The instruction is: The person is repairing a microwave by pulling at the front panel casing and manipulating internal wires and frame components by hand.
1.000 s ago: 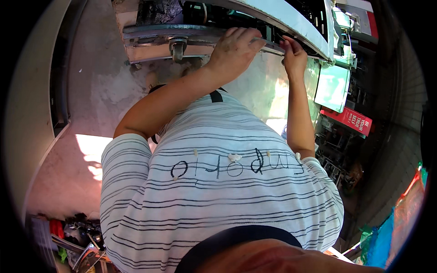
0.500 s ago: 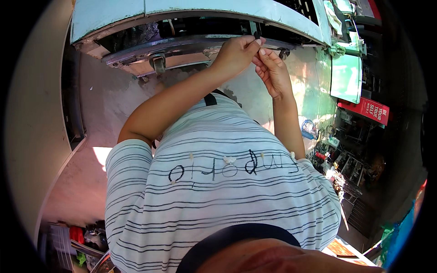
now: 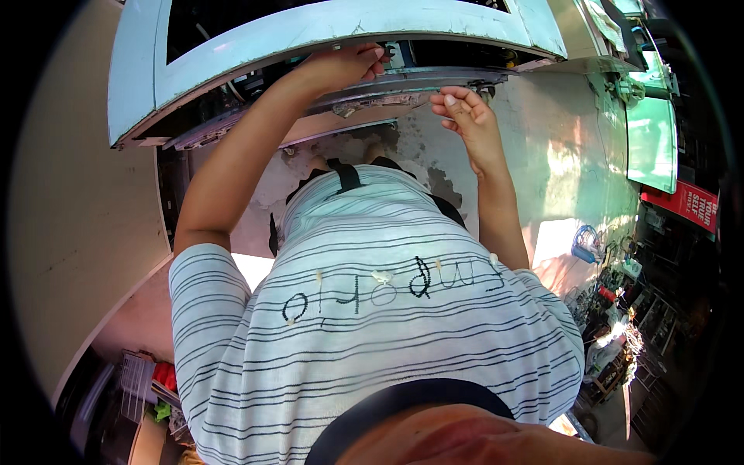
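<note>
The pale cabinet (image 3: 310, 29) stood before me, its metal rail (image 3: 418, 80) running below the front opening (image 3: 457, 54). My left hand (image 3: 345, 66) reached into that opening, fingers curled; whether the grip was clamped on anything I could not tell. My right hand (image 3: 474, 128) hung near the rail, fingers bent, thumb close to the forefinger; whether that grip pinched something, I could not tell.

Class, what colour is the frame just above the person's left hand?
The frame is pale bluish white, best seen in the head view.
</note>
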Motion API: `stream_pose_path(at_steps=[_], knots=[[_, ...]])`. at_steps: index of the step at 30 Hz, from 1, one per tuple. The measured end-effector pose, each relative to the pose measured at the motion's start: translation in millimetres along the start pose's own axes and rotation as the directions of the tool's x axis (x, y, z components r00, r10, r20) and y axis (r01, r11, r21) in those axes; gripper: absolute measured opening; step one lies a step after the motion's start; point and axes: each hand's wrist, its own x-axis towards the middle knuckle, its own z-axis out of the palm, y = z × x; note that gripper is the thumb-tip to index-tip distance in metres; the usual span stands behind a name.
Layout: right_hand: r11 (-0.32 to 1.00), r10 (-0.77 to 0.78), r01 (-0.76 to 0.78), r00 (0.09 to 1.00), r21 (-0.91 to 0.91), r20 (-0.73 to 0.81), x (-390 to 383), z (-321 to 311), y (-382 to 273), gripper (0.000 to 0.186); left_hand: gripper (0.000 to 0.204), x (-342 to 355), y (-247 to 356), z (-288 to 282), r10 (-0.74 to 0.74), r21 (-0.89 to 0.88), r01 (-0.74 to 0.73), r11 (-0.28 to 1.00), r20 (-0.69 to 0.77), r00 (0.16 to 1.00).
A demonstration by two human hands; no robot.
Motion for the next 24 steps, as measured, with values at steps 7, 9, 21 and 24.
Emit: stream_pose_path(at_steps=[7,9,21,24], knots=[[0.999,-0.04,0.039,0.997,0.017,0.062,17,-42,5,0.028,0.033,1,26,-4,-0.27,-0.09,0.271,0.958,0.022,0.963],[0.999,-0.053,0.052,0.996,0.01,0.074,20,-52,7,0.029,0.032,4,25,-5,-0.298,-0.054,0.298,0.953,0.001,0.955],[0.996,-0.089,0.085,0.99,0.041,0.112,38,-94,16,0.026,0.033,9,23,7,-0.34,-0.031,0.34,0.94,-0.176,0.924],[0.995,-0.099,0.095,0.988,0.042,0.122,40,-101,16,0.026,0.038,17,11,5,-0.331,0.265,0.373,0.889,-0.191,0.924]])
